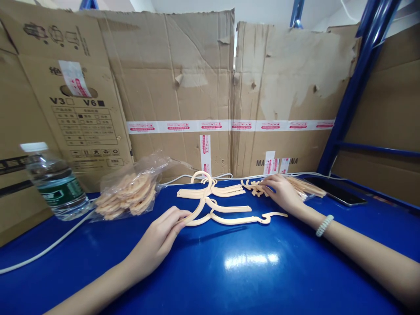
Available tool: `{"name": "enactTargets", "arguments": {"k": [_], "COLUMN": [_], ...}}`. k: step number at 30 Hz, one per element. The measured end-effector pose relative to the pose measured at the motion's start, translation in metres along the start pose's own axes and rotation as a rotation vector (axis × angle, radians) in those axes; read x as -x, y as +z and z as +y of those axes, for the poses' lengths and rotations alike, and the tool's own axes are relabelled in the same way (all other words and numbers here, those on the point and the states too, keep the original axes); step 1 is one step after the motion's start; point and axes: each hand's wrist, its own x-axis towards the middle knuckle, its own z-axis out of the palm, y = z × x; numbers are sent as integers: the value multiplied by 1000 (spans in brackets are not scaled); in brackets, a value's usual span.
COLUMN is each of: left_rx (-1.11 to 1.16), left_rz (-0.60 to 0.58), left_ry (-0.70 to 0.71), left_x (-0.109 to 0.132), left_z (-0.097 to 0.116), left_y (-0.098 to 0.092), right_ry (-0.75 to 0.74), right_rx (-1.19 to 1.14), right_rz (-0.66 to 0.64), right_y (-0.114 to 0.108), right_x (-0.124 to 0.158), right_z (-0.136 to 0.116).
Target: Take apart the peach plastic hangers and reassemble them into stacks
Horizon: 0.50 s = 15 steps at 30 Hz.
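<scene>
My left hand (169,229) pinches the left arm of a cream plastic hanger (232,220), left of the middle of the blue table. A small hooked piece (267,217) sits at the hanger's right end. Behind it lie more cream hangers (226,190), stacked with their hooks toward the back. My right hand (278,188) reaches to a pile of small cream hooked pieces (254,187) at the back right, its fingertips closed at the pile's right edge. Whatever is between those fingertips is too small to make out.
A clear bag of cream parts (131,194) and a water bottle (59,183) stand at the left. Long cream pieces (306,186) and a phone (337,191) lie at the back right. Cardboard (180,96) walls the back; a white cable (49,249) runs along the left.
</scene>
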Motion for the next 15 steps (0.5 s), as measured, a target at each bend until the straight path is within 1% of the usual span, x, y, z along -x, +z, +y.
{"name": "enactTargets", "arguments": {"k": [3, 5, 7, 9, 12, 15], "left_rx": [6, 17, 29, 34, 29, 20], "left_rz": [6, 1, -3, -1, 16, 38], "left_ry": [-2, -7, -12, -18, -35, -59], "left_x": [-1, -1, -2, -2, -2, -2], "left_z": [2, 4, 5, 5, 6, 7], "left_y": [-1, -1, -1, -2, -2, -2], "right_ry": [121, 266, 436, 593, 759, 885], "right_rx": [-68, -174, -389, -696, -1102, -1309], "right_rz": [133, 168, 144, 120, 86, 3], "right_y": [-15, -28, -38, -45, -48, -46], "right_x": [-3, -6, -8, -10, -12, -12], "right_z": [-8, -17, -27, -38, -54, -66]}}
